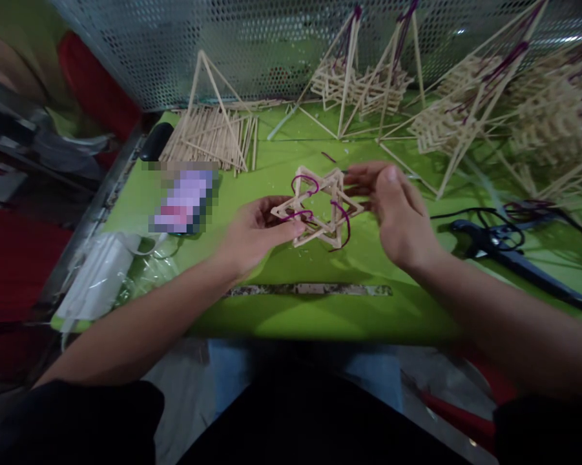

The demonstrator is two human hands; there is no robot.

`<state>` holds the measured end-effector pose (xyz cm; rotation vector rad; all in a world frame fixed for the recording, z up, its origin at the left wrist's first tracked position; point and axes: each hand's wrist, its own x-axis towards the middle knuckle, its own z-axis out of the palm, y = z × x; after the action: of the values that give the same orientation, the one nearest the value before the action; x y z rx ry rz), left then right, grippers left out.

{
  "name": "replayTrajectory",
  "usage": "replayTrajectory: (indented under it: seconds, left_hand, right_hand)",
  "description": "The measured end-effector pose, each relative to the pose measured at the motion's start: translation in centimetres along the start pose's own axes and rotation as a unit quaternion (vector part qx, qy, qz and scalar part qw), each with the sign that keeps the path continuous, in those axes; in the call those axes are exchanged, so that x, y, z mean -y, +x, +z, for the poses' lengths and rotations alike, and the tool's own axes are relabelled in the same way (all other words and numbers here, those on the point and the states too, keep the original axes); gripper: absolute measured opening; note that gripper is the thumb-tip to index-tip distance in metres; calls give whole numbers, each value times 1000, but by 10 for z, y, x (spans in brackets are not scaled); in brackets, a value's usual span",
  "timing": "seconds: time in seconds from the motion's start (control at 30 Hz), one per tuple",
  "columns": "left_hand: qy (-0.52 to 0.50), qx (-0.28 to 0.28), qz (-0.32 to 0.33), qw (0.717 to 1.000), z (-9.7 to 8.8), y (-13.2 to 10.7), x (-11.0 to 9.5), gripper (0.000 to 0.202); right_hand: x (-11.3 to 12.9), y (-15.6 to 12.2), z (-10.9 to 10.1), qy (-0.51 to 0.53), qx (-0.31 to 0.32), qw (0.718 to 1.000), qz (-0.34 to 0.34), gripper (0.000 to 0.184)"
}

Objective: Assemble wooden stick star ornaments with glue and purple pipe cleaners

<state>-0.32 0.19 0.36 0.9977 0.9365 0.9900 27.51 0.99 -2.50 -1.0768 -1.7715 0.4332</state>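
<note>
A small star-shaped frame of wooden sticks (322, 208), wound with purple string (345, 219), is held just above the green table (320, 310). My left hand (254, 232) grips its left side, fingers curled round the sticks. My right hand (397, 210) pinches the frame's right tip, thumb on top.
A bundle of loose sticks (208, 139) lies at the back left under a stick pyramid. Several finished stick structures (363, 81) stand along the back and right (537, 110). Dark scissors (504, 248) lie right, a ruler (310, 290) at the front edge, a white packet (101, 271) left.
</note>
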Motion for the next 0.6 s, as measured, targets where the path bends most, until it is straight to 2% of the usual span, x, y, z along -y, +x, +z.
replayTrajectory:
  seconds: [0.07, 0.1, 0.2, 0.3, 0.4, 0.6]
  left_hand:
    - [4, -8, 8, 1000, -1, 1, 1, 71]
    - [6, -10, 12, 1000, -1, 1, 2, 71]
    - [0, -11, 16, 1000, -1, 1, 3, 72]
    - [-12, -10, 20, 1000, 0, 0, 2, 74]
    - [-17, -16, 27, 999, 0, -1, 1, 74]
    - [-9, -13, 37, 999, -3, 0, 4, 73]
  right_hand:
    - [16, 2, -10, 8, -52, 999, -11, 63]
    - [25, 2, -15, -6, -56, 998, -36, 63]
    - [44, 3, -23, -76, -21, 990, -119, 63]
    - [44, 2, -23, -115, -5, 977, -179, 63]
    - [39, 0, -20, -137, -6, 973, -184, 61]
    - [40, -2, -16, -113, -7, 975, -193, 57]
